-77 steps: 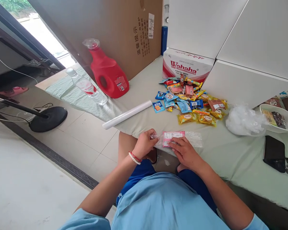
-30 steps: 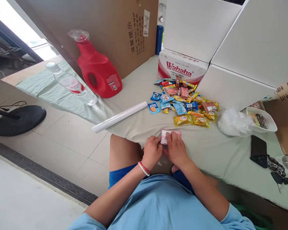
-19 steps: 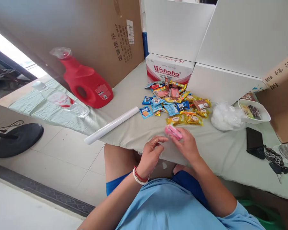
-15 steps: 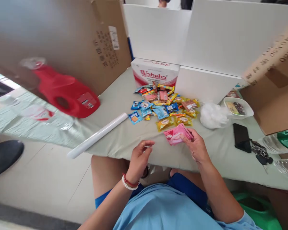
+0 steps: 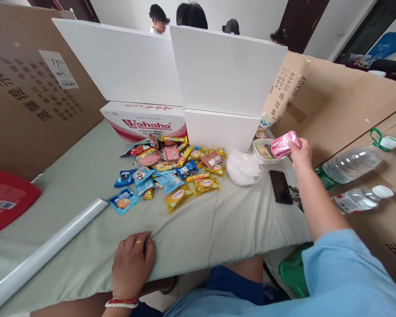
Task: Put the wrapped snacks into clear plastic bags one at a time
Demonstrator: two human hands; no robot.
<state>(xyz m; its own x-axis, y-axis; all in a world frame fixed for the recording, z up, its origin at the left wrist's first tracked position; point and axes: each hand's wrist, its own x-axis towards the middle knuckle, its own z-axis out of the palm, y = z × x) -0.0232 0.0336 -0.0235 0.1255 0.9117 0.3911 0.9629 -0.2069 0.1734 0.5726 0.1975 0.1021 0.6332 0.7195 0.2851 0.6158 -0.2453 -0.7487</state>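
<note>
Slippage looks the main risk: the right hand (image 5: 301,152) pinches the pink packet (image 5: 285,144) by one end only, so its glossy wrap could slide loose and fall onto the white bowl (image 5: 260,155) just below. The left hand (image 5: 132,264) lies flat, fingers together, on the counter (image 5: 237,220) edge, well apart from it.

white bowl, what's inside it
The white bowl holds a yellowish packet and something dark beside it. The pink packet in the right hand covers the bowl's right part.
</note>
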